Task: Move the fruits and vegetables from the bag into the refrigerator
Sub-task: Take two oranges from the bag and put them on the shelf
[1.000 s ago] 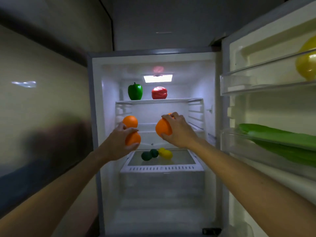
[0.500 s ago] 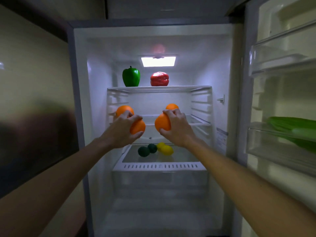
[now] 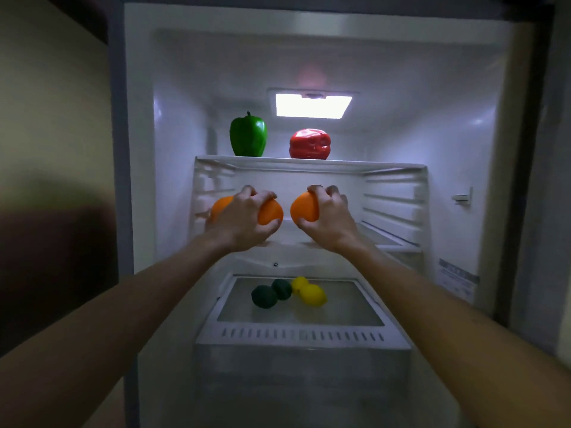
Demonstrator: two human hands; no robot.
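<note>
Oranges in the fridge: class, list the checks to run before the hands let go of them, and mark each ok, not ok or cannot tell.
1. Left hand grips two oranges: ok.
2. Right hand grips one orange: ok.
3. Hands over the middle shelf: ok.
4. Oranges resting on the shelf: cannot tell.
5. Shelf space free to the right: ok.
6. Top shelf peppers, green and red, clear of the hands: ok.

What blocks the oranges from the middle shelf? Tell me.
Nothing visible does. The left hand holds two oranges and the right hand one orange, just above the bare middle shelf.
</note>
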